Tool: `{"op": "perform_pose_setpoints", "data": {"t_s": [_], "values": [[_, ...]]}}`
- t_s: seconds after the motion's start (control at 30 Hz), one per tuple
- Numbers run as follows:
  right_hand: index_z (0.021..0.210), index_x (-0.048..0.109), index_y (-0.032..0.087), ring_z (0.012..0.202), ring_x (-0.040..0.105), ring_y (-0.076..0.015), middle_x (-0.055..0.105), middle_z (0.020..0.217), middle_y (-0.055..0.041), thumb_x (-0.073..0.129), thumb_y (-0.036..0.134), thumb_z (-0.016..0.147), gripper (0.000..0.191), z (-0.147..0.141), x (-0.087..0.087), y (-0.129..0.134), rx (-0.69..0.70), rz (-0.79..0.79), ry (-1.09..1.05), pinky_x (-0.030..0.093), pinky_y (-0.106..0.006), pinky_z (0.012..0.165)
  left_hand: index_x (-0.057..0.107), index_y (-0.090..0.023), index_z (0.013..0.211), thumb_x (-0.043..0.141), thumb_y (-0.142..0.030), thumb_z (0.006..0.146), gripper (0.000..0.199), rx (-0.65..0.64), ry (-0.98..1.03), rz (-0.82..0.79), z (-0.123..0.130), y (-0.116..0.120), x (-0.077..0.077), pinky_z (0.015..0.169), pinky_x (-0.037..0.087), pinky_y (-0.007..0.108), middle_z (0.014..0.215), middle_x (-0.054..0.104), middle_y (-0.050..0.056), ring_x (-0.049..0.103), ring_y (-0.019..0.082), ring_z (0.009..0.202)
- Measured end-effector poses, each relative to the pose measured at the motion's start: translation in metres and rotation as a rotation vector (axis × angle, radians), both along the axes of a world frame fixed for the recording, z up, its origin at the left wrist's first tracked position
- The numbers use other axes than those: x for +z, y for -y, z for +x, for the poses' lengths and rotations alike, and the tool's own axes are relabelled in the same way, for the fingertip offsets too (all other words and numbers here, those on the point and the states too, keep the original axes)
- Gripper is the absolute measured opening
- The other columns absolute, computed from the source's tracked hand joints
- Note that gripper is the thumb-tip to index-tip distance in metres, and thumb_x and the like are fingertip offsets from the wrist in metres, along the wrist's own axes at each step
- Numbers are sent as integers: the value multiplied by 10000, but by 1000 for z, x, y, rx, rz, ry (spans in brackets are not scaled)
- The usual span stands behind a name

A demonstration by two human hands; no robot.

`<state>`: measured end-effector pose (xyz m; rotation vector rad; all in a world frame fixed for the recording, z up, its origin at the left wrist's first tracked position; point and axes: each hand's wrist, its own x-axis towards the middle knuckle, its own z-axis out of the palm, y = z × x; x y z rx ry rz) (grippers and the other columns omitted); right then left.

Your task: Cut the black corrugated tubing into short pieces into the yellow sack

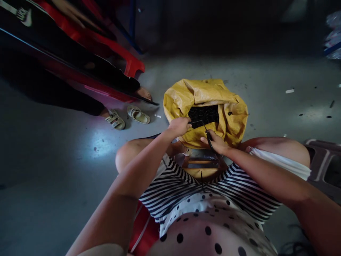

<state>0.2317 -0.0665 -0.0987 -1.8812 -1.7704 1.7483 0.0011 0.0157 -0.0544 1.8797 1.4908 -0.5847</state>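
Note:
A yellow sack [205, 92] with its rim rolled outward stands on the floor between my knees. Inside its opening lie many small black pieces [204, 113]. My left hand [179, 127] is closed at the sack's left front rim, pinching a thin black strip [196, 122] that extends over the opening. At the front rim, my right hand [217, 143] grips a black scissors-like tool [209, 140]. Its narrow tip points up-left and meets or nearly meets the strip's end. Whether its blades are apart is too small to tell.
At the left sits another person in black trousers [66, 58], one foot bare, beside a red plastic chair [133, 64]. A loose shoe [139, 115] lies on the floor. To my right stands a grey plastic stool [323, 160]. Small scraps dot the floor, including a white one [289, 91].

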Motion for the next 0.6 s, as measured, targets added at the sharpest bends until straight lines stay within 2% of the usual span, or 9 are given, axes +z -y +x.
{"op": "perform_pose_setpoints", "data": {"t_s": [0.1, 0.27, 0.4, 0.6], "values": [[1324, 585, 224, 983, 679, -278, 713, 1047, -90, 646, 691, 913, 626, -1, 1, 0, 14, -9, -5, 499, -348, 874, 704, -227, 1283, 509, -357, 1044, 335, 18, 5, -8, 1, 0, 1, 933, 532, 334, 1306, 750, 110, 690, 284, 1219], [1362, 555, 229, 962, 687, -296, 713, 1007, -88, 593, 715, 938, 647, -2, 3, -2, 21, -39, 63, 498, -357, 844, 682, -191, 1328, 484, -338, 1064, 361, 55, 25, 21, 2, 0, 4, 958, 524, 333, 1318, 743, 124, 686, 272, 1212], [1359, 557, 232, 997, 686, -291, 723, 1060, -94, 590, 703, 945, 628, -2, 3, -3, 19, -29, 34, 497, -355, 870, 688, -213, 1354, 497, -349, 1055, 380, 4, 85, -21, 7, 2, 3, 987, 524, 327, 1345, 738, 109, 682, 269, 1236], [1166, 647, 217, 920, 686, -254, 729, 994, -80, 540, 645, 983, 477, -3, -1, -3, -6, 46, -9, 487, -326, 823, 703, -226, 1341, 529, -347, 1035, 372, -26, 128, -54, 7, 3, -3, 972, 529, 317, 1323, 749, 98, 694, 265, 1214]]}}
